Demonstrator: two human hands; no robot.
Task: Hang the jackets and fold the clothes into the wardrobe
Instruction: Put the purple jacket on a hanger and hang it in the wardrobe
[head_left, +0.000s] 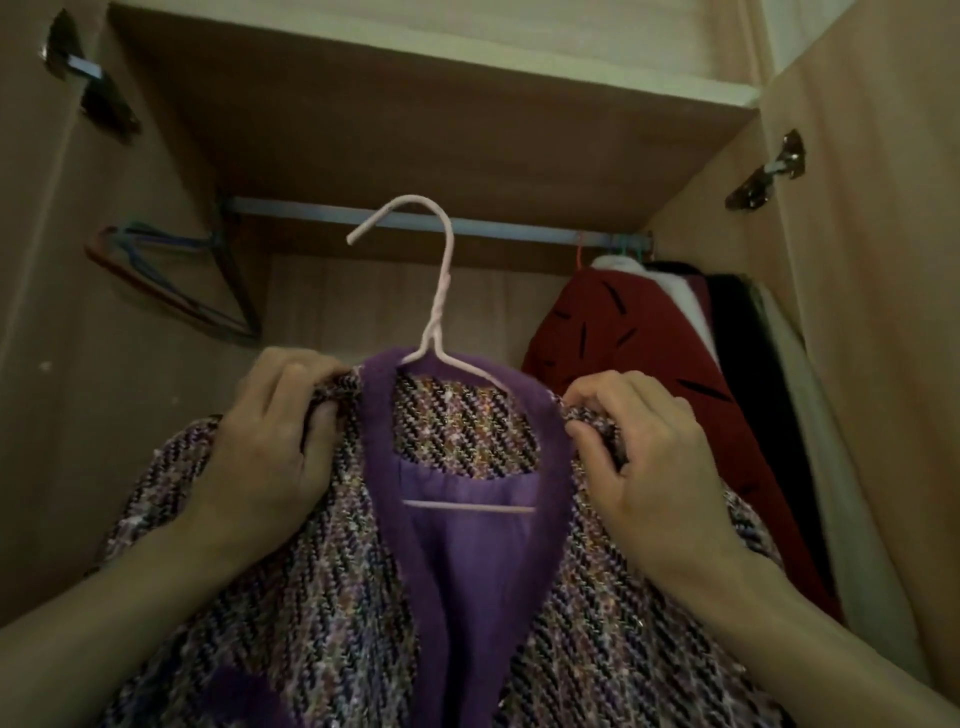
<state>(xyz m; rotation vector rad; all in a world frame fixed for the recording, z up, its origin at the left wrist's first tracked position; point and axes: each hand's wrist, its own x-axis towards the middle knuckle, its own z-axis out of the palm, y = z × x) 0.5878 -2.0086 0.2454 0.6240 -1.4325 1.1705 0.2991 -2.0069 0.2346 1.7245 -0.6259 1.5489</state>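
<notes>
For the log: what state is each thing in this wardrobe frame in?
Purple tweed jacket: on hanger, front open, held at both shoulders.
Pink wire hanger: inside jacket; hook at the metal rail, hooked or not unclear.
Left hand: grips jacket's shoulder.
Right hand: pinches other shoulder.
Red garment: hanging on rail.
Bare coloured hangers: hanging empty.
Right wardrobe door: open.

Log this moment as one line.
left hand: grips jacket shoulder | right hand: grips other shoulder | hanger: in jacket, off rail
</notes>
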